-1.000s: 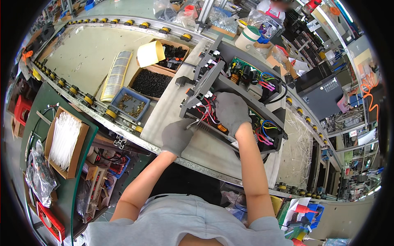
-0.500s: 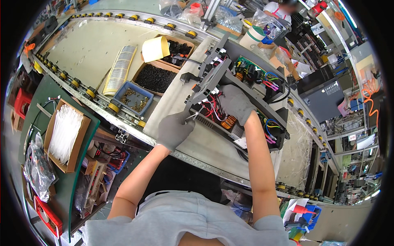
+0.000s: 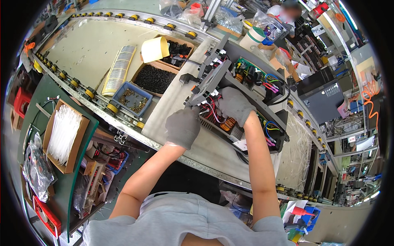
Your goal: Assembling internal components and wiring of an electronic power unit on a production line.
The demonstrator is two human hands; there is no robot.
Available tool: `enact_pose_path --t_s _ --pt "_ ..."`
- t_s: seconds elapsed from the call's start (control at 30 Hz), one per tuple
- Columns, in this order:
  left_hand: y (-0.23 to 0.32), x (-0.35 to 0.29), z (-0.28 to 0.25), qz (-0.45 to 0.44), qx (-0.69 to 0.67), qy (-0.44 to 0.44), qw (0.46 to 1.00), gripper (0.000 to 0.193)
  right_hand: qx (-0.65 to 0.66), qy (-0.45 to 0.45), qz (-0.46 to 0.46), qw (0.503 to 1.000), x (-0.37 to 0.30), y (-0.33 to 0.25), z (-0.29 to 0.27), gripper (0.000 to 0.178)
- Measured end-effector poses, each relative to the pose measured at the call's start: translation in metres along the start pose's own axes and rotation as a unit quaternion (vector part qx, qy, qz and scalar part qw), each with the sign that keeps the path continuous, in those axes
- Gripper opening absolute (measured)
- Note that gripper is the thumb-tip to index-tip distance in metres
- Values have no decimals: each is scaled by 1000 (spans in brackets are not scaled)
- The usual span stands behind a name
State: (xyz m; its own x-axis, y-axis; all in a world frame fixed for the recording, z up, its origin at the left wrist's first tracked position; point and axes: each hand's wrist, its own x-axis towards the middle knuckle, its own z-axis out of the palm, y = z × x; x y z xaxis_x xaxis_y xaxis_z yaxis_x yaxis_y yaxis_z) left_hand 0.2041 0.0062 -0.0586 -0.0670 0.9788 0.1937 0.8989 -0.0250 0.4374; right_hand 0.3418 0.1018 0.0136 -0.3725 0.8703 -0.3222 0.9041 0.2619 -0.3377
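Two dark metal housings with electronics lie side by side on the bench. Inside the nearer one are red wires (image 3: 210, 107), a copper coil (image 3: 228, 124) and a finned heat sink (image 3: 238, 133). My right hand (image 3: 236, 104), in a grey glove, reaches into it with fingers curled at the wires. My gloved left hand (image 3: 182, 128) is closed beside the lower end of the grey front panel (image 3: 210, 84); its fingertips and anything in them are hidden. The farther housing shows a green circuit board (image 3: 245, 65) and coloured leads.
Left of the housings stand a blue tray (image 3: 132, 99) of brass screws, a box of small black parts (image 3: 155, 78) and a printed sheet (image 3: 120, 69). A carton of white cable ties (image 3: 62, 133) sits on the green side table. Roller rails (image 3: 90, 94) edge the bench. A person (image 3: 283, 14) is at the back.
My left hand has moved right and up to the front panel's lower end. The thin white strip at its fingers no longer shows. My right hand has shifted slightly among the wires.
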Motion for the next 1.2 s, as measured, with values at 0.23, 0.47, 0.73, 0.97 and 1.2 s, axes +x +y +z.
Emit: enact_pose_path --t_s 0.23,0.47,0.73,0.97,1.2 --pt "-1 -5 -5 -38 -13 -48 998 10 13 -10 21 1000 -2 -5 -5 20" --pt "15 4 8 0 -22 -12 1000 11 47 -33 47 997 -6 -9 -11 21" --pt "14 0 22 -9 -39 49 998 11 60 -33 65 995 -1 -5 -2 23" --pt "15 -4 9 -45 -66 10 997 12 -209 221 -74 950 -42 -8 16 13" --pt "11 -26 0 -11 -169 82 982 13 -169 295 0 940 -96 -12 41 14"
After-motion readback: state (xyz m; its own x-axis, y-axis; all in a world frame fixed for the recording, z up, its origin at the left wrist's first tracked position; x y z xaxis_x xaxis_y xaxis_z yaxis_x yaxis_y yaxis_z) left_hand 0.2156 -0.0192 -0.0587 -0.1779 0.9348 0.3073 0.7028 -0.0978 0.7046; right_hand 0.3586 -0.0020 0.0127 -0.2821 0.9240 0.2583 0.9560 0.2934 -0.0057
